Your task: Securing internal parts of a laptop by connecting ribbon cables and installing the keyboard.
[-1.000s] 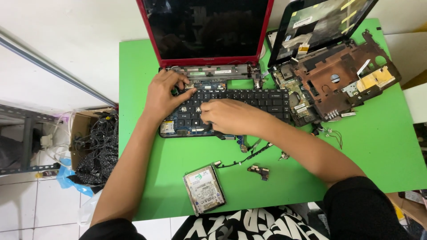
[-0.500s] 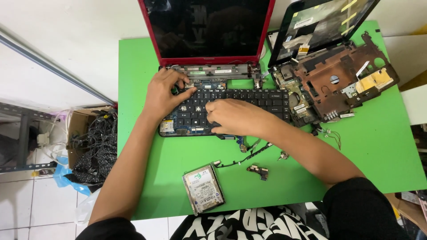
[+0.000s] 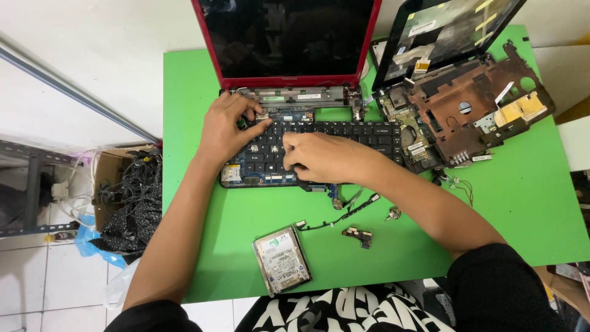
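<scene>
since the earlier frame the right hand (image 3: 322, 158) is shifted slightly rightward along the keyboard (image 3: 344, 138), while the left hand (image 3: 228, 130) is kept at the upper left corner. the keyboard is shown lying loose on the stripped base of the red laptop (image 3: 289, 43), on the green table (image 3: 522, 203). the left fingers (image 3: 249, 120) are curled, the tips pressed at the keyboard's top edge beside the hinge bracket (image 3: 295, 96); whether anything is pinched cannot be told. the right fingers (image 3: 295, 150) are bent flat onto the keys, nothing being held. the step in hand is judged to be the seating or lifting of the keyboard. the next move is judged to call for even pressure at the edge. a hard drive (image 3: 281, 259), a loose cable (image 3: 344, 212) and a second dismantled laptop (image 3: 467, 104) are seen nearby.
</scene>
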